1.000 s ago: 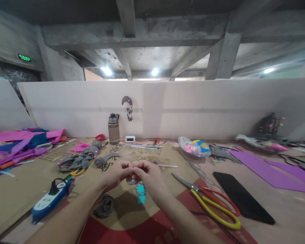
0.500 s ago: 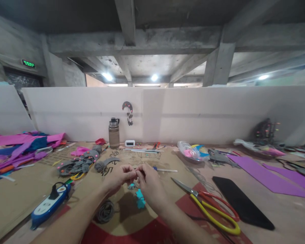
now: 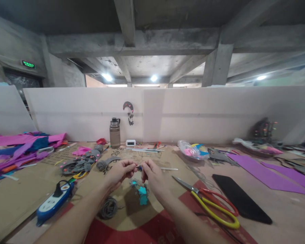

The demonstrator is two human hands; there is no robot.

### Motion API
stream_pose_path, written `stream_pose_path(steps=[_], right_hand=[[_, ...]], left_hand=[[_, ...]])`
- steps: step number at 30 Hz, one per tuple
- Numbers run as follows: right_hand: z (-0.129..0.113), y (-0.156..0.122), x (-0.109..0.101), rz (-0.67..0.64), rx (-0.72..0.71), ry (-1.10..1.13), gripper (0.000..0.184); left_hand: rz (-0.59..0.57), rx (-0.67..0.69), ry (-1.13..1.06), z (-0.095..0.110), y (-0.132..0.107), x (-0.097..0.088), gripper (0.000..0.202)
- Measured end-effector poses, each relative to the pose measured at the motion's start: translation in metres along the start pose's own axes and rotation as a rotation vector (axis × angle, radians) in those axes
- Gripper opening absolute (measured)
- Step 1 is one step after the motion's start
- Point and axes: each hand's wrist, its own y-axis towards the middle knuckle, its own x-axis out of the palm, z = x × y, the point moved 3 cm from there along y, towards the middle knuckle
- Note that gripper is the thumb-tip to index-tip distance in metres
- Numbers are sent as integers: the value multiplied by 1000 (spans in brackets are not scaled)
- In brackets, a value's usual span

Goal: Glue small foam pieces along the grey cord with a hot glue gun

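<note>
My left hand and my right hand are raised over the middle of the table, fingertips pinched and a small gap between them. Whatever they pinch is too small to make out. Beneath them are turquoise flower-shaped pieces with thin grey strands around them; whether they hang or lie flat I cannot tell. A ball of grey yarn rests below my left wrist. Behind my fingers lies a thin pale stick, partly hidden, and something dark blue shows in the gap.
Red-and-yellow-handled scissors and a black phone-like slab lie to the right. At left are a blue-and-white power strip and grey felt pieces with pink dots. A bottle stands by the white partition.
My hands have drawn slightly apart, opening a gap between the fingertips. More of the turquoise pieces shows below them. The view has shifted slightly.
</note>
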Motion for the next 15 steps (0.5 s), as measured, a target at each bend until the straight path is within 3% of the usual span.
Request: stream_pose_path(steps=[4, 9, 11, 13, 15], right_hand=[[-7, -8, 9, -111, -59, 91, 29], [-32, -32, 24, -265, -234, -147, 32], [-40, -42, 31, -414, -232, -199, 31], [-42, -51, 38, -576, -189, -179, 21], [-41, -52, 40, -583, -189, -152, 4]], left_hand=[[16, 7, -84, 1, 1, -5, 28], [57, 33, -142, -2, 1, -10, 26], [58, 40, -138, -3, 0, -10, 25], [56, 39, -116, -3, 0, -9, 27], [45, 32, -76, -5, 0, -7, 31]])
